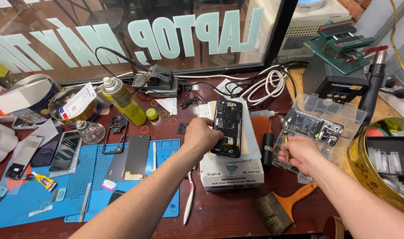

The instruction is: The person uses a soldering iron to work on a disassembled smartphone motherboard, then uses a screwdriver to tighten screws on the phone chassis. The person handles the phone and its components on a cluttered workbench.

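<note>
A dark red wooden workbench (237,212) is set against a large glass window (122,31) with pale lettering. A brick wall (359,5) is glimpsed at the upper right.

Only the person's two forearms and hands showed in the head view, and both arms were bare along their whole visible length, with no sleeve or cuff. The left hand (202,135) wore no glove, ring or watch that could be seen. The right hand (302,152) was likewise ungloved, its wrist plain, without band or bracelet. Fingernails were too small to make out.
</note>
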